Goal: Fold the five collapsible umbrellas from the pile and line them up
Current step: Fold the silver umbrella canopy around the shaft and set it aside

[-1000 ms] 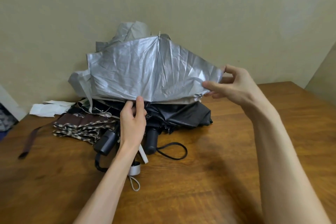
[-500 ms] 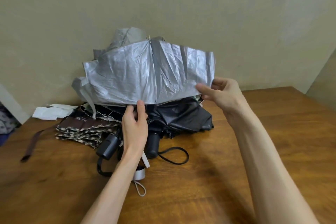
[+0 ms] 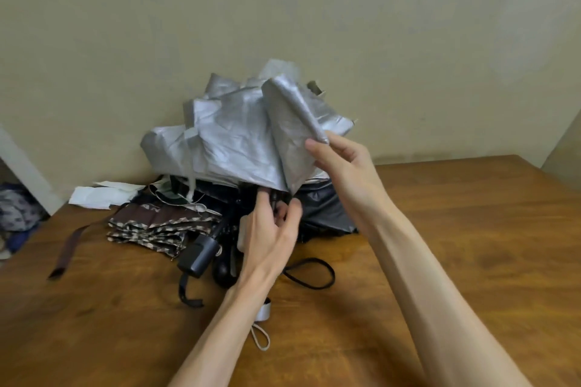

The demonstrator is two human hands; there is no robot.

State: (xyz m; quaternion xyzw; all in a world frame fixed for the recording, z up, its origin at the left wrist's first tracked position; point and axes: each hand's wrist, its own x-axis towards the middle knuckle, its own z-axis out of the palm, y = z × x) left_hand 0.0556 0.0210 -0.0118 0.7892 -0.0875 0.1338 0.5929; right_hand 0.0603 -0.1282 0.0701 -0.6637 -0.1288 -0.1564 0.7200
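Panel shift: since a second ago your right hand (image 3: 342, 163) has carried the outer edge of the silver umbrella (image 3: 239, 148) inward. The panel that was spread flat is now doubled into a pleat.
Handle end: nearest you, the silver handle (image 3: 263, 313) and its cord loop (image 3: 261, 336) show just beyond your left forearm, low over the table (image 3: 471, 261).
Left hand (image 3: 270, 229): its thumb and fingers are curled in at the canopy's lower hem, about the dark shaft. What exactly they pinch is hidden by the cloth.
Right hand: its thumb and forefinger nip the folded edge of the pleat and hold it up, with the other fingers loose behind.
Where the umbrella sits: it is raised over the pile, canopy toward the wall, still half spread on its left side.
Pile beneath: there is a dark grey handle (image 3: 199, 256), a black umbrella (image 3: 327, 210) and a brown checked umbrella (image 3: 157, 223), none of them folded.
Step in hand: you look to be on the first of five, pleating panels — nothing is lined up yet.
Next move: lay this pleat flat against the shaft and pin it with your left hand, so the right can reach for the next rib. Keep the creases even, as this thin, crinkly fabric is likely to spring back.
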